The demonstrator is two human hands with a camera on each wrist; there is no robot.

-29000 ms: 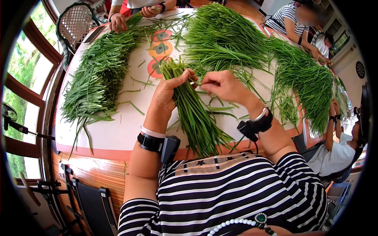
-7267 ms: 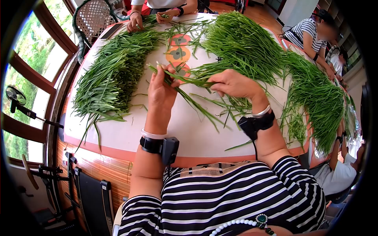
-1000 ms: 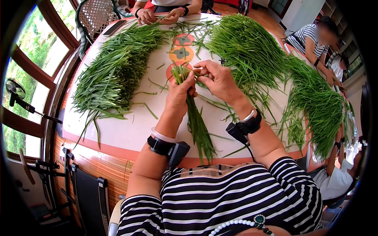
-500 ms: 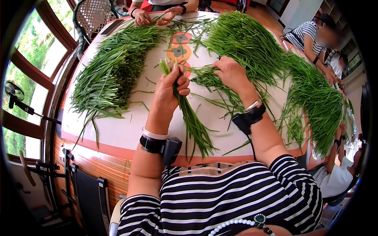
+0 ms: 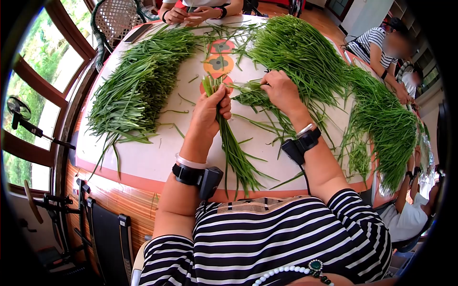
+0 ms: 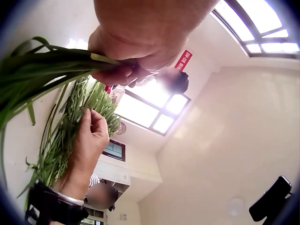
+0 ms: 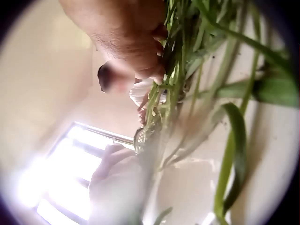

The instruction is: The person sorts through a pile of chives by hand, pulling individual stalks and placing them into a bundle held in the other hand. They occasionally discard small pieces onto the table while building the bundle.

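Observation:
My left hand (image 5: 208, 113) grips a slim bunch of garlic chives (image 5: 234, 157), pale stem ends up above the thumb and green leaves trailing toward the table's near edge. In the left wrist view, the leaves of this bunch (image 6: 49, 70) spread out from under the fist. To the right, my right hand (image 5: 283, 91) is at a loose heap of garlic chives (image 5: 250, 97). Its thumb and forefinger (image 6: 96, 123) meet in a pinch on chives there, and the right wrist view shows its fingertips right against stems (image 7: 171, 77).
A tall pile of chives (image 5: 298, 55) lies at back right, a long row (image 5: 136, 90) at left, another pile (image 5: 386, 121) at far right. Scraps litter the pale table (image 5: 186, 162). Across it are another person's hands (image 5: 183, 18); more people sit at right.
Within the last second my right hand has left the stem ends in my left hand and moved right to the loose heap. The held bunch is thicker than 7.3 s ago, thinner than 29 s ago.

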